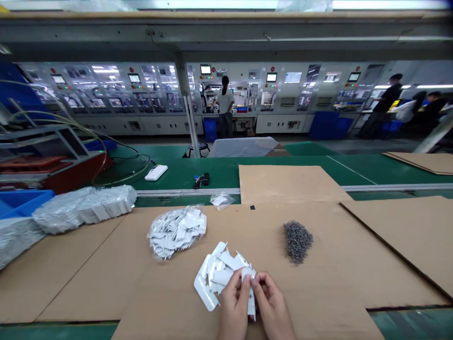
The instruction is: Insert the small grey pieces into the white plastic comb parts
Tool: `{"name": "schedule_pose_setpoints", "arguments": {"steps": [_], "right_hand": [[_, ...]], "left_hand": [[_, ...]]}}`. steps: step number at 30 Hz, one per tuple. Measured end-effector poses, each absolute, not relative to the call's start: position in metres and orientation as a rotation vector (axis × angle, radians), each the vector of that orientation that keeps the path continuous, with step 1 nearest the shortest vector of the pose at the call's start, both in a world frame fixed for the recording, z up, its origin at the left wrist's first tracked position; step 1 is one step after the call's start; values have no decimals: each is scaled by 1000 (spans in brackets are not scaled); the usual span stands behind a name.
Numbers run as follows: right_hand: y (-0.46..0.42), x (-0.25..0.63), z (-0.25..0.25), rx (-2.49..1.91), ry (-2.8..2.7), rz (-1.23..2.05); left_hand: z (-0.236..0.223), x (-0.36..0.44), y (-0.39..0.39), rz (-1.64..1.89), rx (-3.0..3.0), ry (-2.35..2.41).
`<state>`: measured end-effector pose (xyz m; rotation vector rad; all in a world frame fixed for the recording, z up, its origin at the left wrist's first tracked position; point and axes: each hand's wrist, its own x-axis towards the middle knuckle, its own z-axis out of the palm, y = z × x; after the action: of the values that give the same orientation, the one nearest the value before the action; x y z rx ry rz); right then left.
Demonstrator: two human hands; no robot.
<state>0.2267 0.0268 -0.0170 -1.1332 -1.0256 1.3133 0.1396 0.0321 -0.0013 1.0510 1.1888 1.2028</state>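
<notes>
My left hand [233, 307] and my right hand [272, 310] meet low in the view, both pinching a small white plastic piece [250, 295] between their fingers. Just beyond and touching my left hand lies a loose heap of similar white pieces [219, 274] on a brown cardboard sheet [318, 283]. Farther up the sheet sits a clear bag of white pieces [177, 231]. To its right is a small heap of grey granules [297, 242], out of reach of my fingers.
A green workbench [184, 172] runs beyond the cardboard, holding a white rectangular device [156, 173] and a small black object [201, 180]. Silver bags [83, 210] and a blue bin [21, 200] stand left. A person [224, 106] works at machines behind.
</notes>
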Motion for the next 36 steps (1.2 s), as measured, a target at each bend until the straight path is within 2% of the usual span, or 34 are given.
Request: {"name": "schedule_pose_setpoints", "arguments": {"steps": [3, 9, 19, 22, 28, 36], "right_hand": [[28, 228, -13, -1145, -1010, 1328], [25, 227, -15, -1160, -1314, 968], [16, 222, -19, -1092, -1436, 664], [18, 225, -18, -1122, -1391, 760], [27, 234, -15, -1130, -1253, 1308], [27, 233, -13, -1170, -1109, 1299]], "left_hand": [[-3, 139, 32, 1182, 1051, 1206], [-2, 136, 34, 1293, 1122, 1199], [-2, 136, 34, 1311, 1129, 1257], [4, 138, 33, 1351, 1065, 1229], [8, 137, 33, 1327, 918, 1254], [2, 141, 34, 1327, 1125, 1296]]}}
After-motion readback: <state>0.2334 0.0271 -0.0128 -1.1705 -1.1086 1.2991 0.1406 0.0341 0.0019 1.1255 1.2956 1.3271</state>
